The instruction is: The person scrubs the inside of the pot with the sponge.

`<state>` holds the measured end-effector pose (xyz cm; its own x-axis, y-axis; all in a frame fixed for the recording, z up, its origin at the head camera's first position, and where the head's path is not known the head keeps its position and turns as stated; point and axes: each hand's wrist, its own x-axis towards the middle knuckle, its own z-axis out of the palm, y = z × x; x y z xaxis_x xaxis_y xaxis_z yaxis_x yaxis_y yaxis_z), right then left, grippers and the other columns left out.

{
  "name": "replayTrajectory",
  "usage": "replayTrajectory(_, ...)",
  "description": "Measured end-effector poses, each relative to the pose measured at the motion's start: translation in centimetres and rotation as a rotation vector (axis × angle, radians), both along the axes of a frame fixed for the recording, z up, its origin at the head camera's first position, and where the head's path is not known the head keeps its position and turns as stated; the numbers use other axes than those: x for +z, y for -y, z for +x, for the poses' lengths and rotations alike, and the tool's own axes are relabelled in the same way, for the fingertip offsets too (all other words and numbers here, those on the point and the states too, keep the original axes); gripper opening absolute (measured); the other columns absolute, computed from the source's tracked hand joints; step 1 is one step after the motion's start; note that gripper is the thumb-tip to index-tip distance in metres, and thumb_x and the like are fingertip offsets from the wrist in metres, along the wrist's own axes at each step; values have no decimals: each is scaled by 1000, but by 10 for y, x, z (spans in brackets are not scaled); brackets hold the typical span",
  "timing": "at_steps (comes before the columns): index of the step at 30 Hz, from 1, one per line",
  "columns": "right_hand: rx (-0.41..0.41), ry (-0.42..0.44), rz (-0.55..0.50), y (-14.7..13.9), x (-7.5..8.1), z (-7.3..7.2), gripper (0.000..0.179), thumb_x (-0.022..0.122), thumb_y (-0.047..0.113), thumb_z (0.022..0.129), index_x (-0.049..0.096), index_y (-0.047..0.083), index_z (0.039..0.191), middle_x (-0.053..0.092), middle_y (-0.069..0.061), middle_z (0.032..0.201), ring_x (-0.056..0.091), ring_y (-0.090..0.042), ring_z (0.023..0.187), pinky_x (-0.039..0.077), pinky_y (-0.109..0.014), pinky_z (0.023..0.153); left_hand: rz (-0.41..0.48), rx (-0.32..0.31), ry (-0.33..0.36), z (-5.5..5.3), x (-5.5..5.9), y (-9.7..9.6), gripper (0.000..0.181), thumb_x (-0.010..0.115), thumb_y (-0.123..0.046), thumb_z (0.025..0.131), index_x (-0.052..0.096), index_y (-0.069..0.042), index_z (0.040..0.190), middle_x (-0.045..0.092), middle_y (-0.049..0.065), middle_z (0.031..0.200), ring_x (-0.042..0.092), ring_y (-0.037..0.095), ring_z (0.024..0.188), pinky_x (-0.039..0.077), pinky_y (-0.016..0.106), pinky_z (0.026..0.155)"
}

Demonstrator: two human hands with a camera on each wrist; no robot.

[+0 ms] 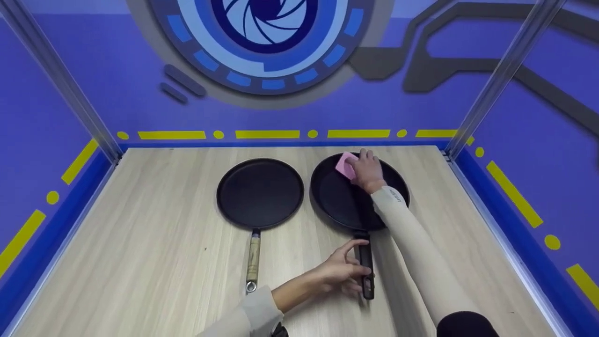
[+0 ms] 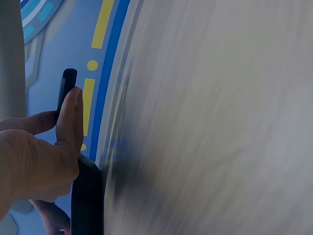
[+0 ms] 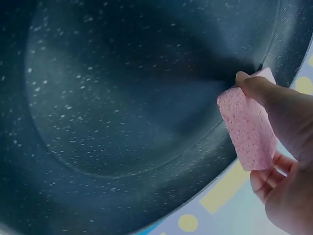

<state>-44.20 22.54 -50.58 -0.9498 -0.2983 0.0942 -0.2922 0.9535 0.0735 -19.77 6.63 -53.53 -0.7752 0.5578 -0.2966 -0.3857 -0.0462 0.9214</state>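
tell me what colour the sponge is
Pink; the sponge shows best in the right wrist view, held by the right hand.

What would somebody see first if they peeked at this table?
Two black pans side by side on the wooden table. In the right pan, the right hand holds a pink sponge at the far rim, while the left hand grips that pan's black handle. The left pan lies untouched.

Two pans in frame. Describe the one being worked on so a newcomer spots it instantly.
On the wooden table lie two black round pans side by side. Take the right-hand pan: the left hand grips its black handle and the right hand holds a pink sponge at its far rim. The other pan has a wooden handle and lies untouched.
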Motion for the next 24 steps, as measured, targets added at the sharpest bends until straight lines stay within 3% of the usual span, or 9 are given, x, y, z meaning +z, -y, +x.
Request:
replayTrajectory(9,-135,-36,49,-33,2,10,57,87,19,78,59,10,126,51,-32,129,49,-49,122,50,-58,99,30,-12,4,-2,1,-1,67,68,7,89,50,-26,145,70,5,87,76,22,76,64,28,57)
replayTrajectory(18,-133,-24,26,-65,-2,21,62,87,23,79,56,10,132,50,-35,126,49,-51,117,51,-61,95,35,3,5,0,0,0,67,68,8,89,49,-23,146,70,5,85,73,17,72,62,24,53)
replayTrajectory(24,-134,-1,73,-73,4,34,62,88,24,76,58,8,129,49,-34,122,48,-51,117,49,-61,95,14,-6,1,0,-1,1,67,69,6,89,49,-24,146,71,6,88,74,17,74,62,23,53)
